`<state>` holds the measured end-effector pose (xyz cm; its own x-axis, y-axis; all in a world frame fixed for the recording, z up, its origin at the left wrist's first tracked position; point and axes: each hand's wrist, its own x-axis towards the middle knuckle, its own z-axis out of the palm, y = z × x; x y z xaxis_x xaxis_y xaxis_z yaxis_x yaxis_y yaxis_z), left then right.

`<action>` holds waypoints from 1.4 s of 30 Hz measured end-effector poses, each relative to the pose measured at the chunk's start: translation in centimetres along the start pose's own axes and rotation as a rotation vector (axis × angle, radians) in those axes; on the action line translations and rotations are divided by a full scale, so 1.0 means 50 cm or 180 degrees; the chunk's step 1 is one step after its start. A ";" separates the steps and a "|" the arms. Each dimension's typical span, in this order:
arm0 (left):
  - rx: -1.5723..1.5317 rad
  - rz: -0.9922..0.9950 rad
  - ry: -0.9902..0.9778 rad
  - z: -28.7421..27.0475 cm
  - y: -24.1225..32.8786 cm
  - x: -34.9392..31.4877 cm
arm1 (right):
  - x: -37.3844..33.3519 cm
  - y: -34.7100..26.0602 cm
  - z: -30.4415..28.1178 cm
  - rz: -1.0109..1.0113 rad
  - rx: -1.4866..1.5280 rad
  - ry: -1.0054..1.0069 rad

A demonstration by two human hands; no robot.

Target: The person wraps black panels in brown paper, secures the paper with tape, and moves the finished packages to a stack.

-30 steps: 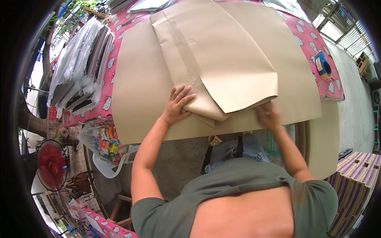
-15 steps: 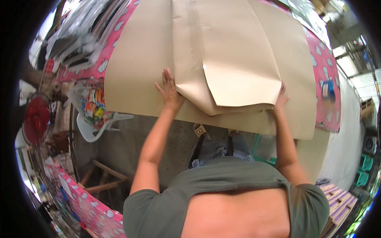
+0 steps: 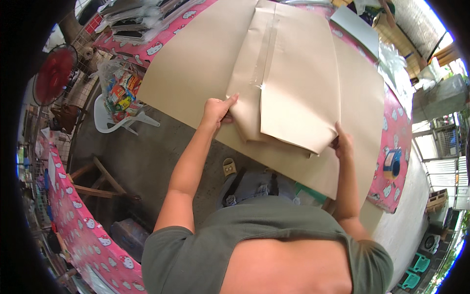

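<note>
A long bundle folded from brown paper (image 3: 301, 78) lies on a larger flat brown sheet (image 3: 191, 59). Clear tape (image 3: 259, 63) runs along the bundle's lengthwise seam, and the near end is loose, with its flap standing a little apart. My left hand (image 3: 219, 111) pinches the near left corner, thumb on top and fingers curled below. At the near right corner, my right hand (image 3: 343, 142) grips the paper's edge, its fingertips partly hidden beneath. Whatever may be inside the bundle is hidden.
A pink patterned cloth (image 3: 387, 186) covers the table, with a blue tape roll (image 3: 392, 164) at right. Plastic-wrapped items (image 3: 132, 24) are stacked far left. Left of the table stand a white chair (image 3: 103, 115) holding a bag of colourful packets (image 3: 122, 93), and a red fan (image 3: 55, 74).
Both hands have gone from lying spread beside the bundle to gripping its near corners. My view has turned, so the table and bundle appear rotated.
</note>
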<state>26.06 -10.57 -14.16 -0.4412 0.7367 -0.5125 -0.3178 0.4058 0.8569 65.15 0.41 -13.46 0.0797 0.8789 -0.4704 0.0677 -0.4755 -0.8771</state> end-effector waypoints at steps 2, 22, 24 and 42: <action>-0.0194 0.0309 0.0173 0.034 -0.020 0.010 | -0.007 0.027 0.021 -0.0153 0.0852 0.0006; 0.3975 0.4416 0.1157 0.098 -0.045 0.069 | 0.044 0.008 0.101 -0.4274 -0.4828 -0.0511; 0.4171 0.4271 0.0848 0.097 -0.061 0.064 | 0.033 0.025 0.100 -0.4291 -0.4774 -0.0392; 0.4883 0.3322 -0.1115 0.165 0.006 0.057 | -0.003 0.012 0.348 -0.3812 -0.4538 -0.1075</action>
<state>31.63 -3.86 -14.92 0.2941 0.9550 0.0389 0.9386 -0.2962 0.1768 47.90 0.66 -15.62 -0.7867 0.6106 0.0912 0.6066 0.7919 -0.0702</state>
